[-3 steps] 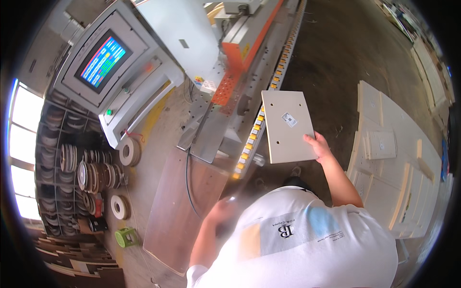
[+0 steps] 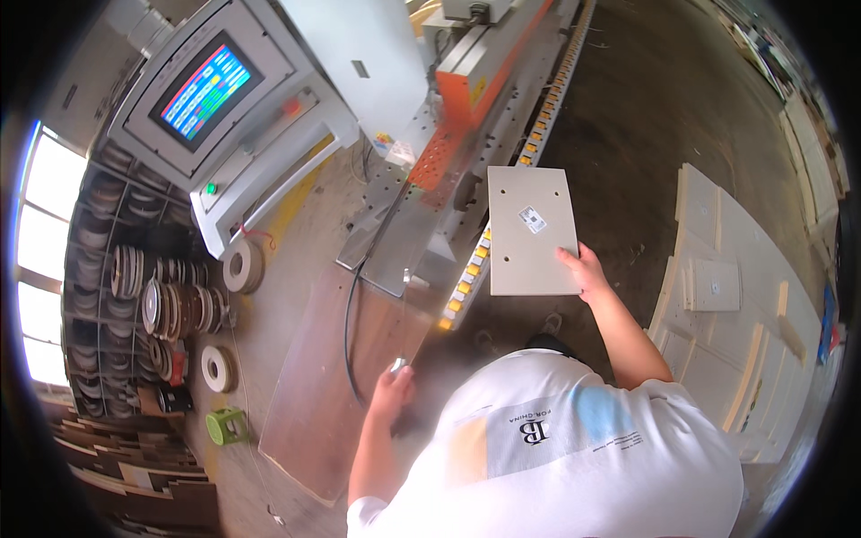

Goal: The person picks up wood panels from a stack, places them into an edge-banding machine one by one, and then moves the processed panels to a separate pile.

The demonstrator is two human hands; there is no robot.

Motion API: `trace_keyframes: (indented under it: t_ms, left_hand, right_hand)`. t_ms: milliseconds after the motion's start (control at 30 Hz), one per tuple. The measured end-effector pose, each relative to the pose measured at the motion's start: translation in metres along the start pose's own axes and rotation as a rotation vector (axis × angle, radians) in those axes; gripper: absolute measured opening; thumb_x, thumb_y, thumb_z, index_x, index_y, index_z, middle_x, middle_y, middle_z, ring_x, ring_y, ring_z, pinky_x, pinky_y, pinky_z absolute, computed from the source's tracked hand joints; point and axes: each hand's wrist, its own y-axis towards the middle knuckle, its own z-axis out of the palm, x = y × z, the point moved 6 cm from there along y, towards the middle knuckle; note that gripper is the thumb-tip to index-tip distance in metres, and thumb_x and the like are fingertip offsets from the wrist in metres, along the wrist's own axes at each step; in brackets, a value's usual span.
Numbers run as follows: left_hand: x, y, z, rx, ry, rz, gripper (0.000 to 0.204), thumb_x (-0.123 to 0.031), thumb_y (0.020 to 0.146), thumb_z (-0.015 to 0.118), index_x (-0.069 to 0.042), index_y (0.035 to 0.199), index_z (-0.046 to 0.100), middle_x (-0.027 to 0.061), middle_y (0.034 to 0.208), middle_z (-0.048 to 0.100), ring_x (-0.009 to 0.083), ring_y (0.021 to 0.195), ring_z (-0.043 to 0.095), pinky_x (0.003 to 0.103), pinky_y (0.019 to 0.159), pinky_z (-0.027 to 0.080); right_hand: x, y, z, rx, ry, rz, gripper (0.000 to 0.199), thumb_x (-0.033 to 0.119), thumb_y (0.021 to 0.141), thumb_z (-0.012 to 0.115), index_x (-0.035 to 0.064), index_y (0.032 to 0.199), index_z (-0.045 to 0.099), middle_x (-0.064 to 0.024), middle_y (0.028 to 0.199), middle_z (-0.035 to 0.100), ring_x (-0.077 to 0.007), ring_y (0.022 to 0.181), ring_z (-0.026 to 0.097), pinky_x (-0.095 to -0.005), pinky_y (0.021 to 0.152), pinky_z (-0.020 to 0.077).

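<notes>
My right hand (image 2: pixel 585 271) grips a pale beige rectangular board (image 2: pixel 534 242) by its lower right edge, thumb on the upper face. The board has several small dark holes and a white printed label (image 2: pixel 532 220). It is held up beside the machine's rail of yellow rollers (image 2: pixel 471 273). My left hand (image 2: pixel 392 393) is closed around a small silvery-tipped tool (image 2: pixel 398 365), whose exact kind I cannot make out. Beneath that hand lies a brown wooden sheet (image 2: pixel 314 403), and a dark hose (image 2: pixel 349 336) curves down beside it.
Ahead stands a white and orange machine (image 2: pixel 457 90) with a metal plate (image 2: pixel 386 264) and a control panel screen (image 2: pixel 206 90). At left are rolls of edge strip (image 2: pixel 170 309), a green stool (image 2: pixel 226 426) and stacked boards (image 2: pixel 143 489). A pile of pale panels (image 2: pixel 708 350) sits at right.
My left hand has moved a little left and now shows less blurred. The board has shifted slightly up and left in my right hand. The machine appears farther right in the view.
</notes>
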Motion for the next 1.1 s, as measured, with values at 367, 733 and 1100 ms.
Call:
trace_keyframes:
  t_ms: [367,733,1100]
  left_hand:
    - [0.101,-0.031,-0.015,-0.104,0.369,0.029,0.027,-0.022,0.096,0.070,0.000,0.106,0.057,-0.0041,0.070,0.053,0.0049,0.060,0.047,0.024,0.051,0.037]
    - [0.045,-0.066,0.031,-0.290,0.464,-0.062,0.056,-0.034,0.093,0.070,0.005,0.129,0.056,0.0085,0.090,0.071,0.0132,0.083,0.064,0.030,0.077,0.051]
    - [-0.013,-0.070,0.038,-0.329,0.816,-0.154,0.060,-0.044,0.088,0.069,-0.002,0.130,0.059,0.0192,0.097,0.074,0.0309,0.094,0.071,0.039,0.084,0.053]
  right_hand:
    - [-0.057,0.099,0.131,-0.048,-0.139,-0.050,0.037,0.023,0.092,0.073,0.0006,0.119,0.060,-0.0076,0.105,0.068,-0.0156,0.093,0.065,-0.0318,0.076,0.0550]
    - [-0.077,0.179,0.163,0.112,-0.519,0.229,0.022,0.020,0.097,0.063,0.0019,0.110,0.061,-0.0077,0.102,0.069,-0.0180,0.087,0.071,-0.0298,0.062,0.0587]
    - [-0.029,0.267,0.110,-0.026,-0.430,0.140,0.029,0.024,0.092,0.070,-0.0001,0.108,0.066,-0.0081,0.095,0.070,-0.0186,0.083,0.071,-0.0332,0.070,0.0607]
